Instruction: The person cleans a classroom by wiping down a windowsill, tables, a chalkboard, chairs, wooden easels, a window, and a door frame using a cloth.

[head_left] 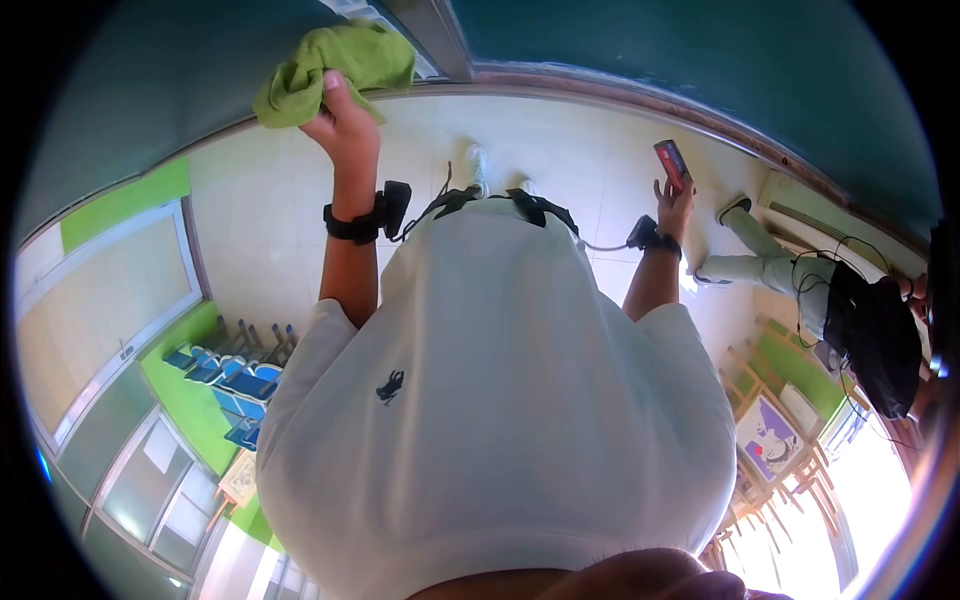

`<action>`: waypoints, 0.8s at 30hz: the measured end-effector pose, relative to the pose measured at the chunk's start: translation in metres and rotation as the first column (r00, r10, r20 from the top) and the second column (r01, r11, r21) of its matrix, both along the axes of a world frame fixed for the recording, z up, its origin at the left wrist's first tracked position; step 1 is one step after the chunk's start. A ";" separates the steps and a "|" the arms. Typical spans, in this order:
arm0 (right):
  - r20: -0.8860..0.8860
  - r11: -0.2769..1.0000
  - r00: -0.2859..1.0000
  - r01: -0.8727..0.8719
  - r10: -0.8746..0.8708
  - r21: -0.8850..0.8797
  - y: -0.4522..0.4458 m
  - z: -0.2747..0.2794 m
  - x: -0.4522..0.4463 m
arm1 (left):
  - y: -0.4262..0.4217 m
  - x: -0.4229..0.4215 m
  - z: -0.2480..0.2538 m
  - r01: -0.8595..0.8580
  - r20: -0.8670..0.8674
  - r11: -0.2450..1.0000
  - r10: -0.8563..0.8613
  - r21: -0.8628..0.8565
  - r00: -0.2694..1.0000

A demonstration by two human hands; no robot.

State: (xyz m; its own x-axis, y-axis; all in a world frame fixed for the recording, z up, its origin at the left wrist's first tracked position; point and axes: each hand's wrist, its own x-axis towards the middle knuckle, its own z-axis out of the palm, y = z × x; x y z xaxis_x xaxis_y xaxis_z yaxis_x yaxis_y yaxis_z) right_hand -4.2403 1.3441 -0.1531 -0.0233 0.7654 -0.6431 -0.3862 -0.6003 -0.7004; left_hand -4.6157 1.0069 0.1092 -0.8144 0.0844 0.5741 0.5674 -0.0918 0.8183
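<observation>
A green cloth (350,62) is bunched in my left hand (345,120), with the thumb pressed over it, at the lower edge of the dark green board (200,75). My right hand (676,200) is lower and out to the right, away from the board. Its fingers hold a small dark and red block (673,163), which looks like a board eraser. Both wrists wear black straps with small devices.
Another person (800,275) in light trousers stands at the right, with a black bag and cables. Blue chairs (235,375) stand at the left by a green and white wall. Wooden easels and a framed picture (770,437) are at the lower right.
</observation>
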 end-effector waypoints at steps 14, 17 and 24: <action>-0.091 0.973 0.976 0.209 -0.200 0.103 0.036 -0.023 -0.031 | 0.024 0.004 0.014 -0.009 -0.116 0.981 -0.014 -0.193 0.993; -0.064 0.939 0.943 0.333 -0.328 0.088 0.031 -0.036 -0.011 | 0.033 0.000 0.022 0.020 -0.095 0.985 -0.036 -0.169 0.995; -0.100 0.934 0.980 0.195 -0.172 0.301 0.042 -0.023 -0.074 | 0.033 0.011 0.027 0.009 -0.040 0.980 -0.018 -0.198 0.999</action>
State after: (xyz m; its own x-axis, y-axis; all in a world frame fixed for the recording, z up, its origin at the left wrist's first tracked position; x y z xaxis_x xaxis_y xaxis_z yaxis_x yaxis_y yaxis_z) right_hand -4.3145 1.3865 -0.1757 0.0994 0.9208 -0.3773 -0.5248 -0.2736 -0.8060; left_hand -4.6049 1.0401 0.1364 -0.7883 0.2106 0.5781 0.6009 0.0617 0.7969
